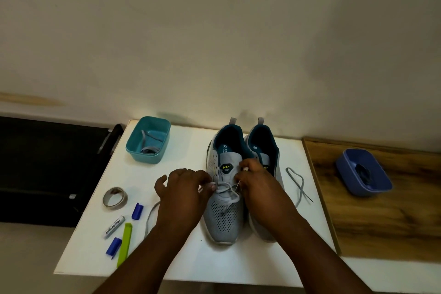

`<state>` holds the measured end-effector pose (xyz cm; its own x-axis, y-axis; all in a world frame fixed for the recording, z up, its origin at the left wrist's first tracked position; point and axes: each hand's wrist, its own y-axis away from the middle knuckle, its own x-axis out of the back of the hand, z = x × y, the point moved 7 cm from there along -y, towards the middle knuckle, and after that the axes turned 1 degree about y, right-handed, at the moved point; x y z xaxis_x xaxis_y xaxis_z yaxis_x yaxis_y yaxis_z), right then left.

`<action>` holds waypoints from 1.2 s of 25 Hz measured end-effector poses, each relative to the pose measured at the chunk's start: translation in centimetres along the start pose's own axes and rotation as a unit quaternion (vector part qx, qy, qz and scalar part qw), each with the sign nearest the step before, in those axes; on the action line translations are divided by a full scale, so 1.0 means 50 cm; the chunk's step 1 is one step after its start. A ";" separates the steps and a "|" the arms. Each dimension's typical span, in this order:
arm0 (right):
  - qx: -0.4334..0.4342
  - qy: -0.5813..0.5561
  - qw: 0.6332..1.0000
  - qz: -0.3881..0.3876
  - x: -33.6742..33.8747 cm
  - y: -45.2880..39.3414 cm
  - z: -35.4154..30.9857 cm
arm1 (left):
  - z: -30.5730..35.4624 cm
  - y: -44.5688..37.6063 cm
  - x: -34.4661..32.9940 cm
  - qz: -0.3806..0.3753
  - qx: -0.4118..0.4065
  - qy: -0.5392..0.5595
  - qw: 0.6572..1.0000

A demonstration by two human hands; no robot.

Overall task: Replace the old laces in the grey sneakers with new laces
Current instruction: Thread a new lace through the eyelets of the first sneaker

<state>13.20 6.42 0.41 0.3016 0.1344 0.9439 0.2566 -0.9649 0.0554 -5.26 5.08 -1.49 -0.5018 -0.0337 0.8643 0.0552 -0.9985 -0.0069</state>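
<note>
Two grey sneakers with teal lining stand side by side on the white table (pixel 191 258), toes toward me. On the left sneaker (pixel 224 217) a grey lace (pixel 226 188) crosses the eyelets. My left hand (pixel 183 191) pinches the lace at the shoe's left side. My right hand (pixel 255 181) pinches the lace's other strand at the right side and covers part of the right sneaker (pixel 265 145). One lace end (pixel 149 219) trails over the table to the left, another loose lace (pixel 298 184) lies to the right of the shoes.
A teal tub (pixel 148 139) holding a grey lace sits at the back left. A tape roll (pixel 115 197), a white tube (pixel 114 226), two blue caps (pixel 137 210) and a green clip (pixel 124 243) lie at the left. A blue tub (pixel 364 172) with dark laces rests on the wooden board (pixel 381 210).
</note>
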 end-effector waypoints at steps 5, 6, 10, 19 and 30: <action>-0.005 -0.036 0.999 0.001 -0.001 0.001 -0.002 | -0.077 -0.009 0.067 0.048 0.109 -0.191 0.974; -0.005 -0.035 0.999 0.000 -0.001 0.005 -0.003 | -0.101 -0.006 0.076 0.052 0.143 -0.212 0.965; -0.003 -0.025 1.000 0.007 -0.007 0.003 0.001 | -0.066 -0.003 0.028 0.049 0.063 -0.131 0.988; 0.003 -0.034 0.999 -0.001 0.003 0.001 0.002 | -0.044 -0.018 0.056 0.091 0.077 -0.072 0.990; -0.024 -0.007 1.000 0.012 0.000 0.003 0.003 | -0.048 -0.006 0.030 0.089 0.063 -0.042 0.993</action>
<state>13.39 6.31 0.36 0.3201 0.1141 0.9405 0.2042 -0.9777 0.0491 -8.10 5.22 -1.38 -0.4013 -0.2007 0.8937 0.2464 -0.9634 -0.1058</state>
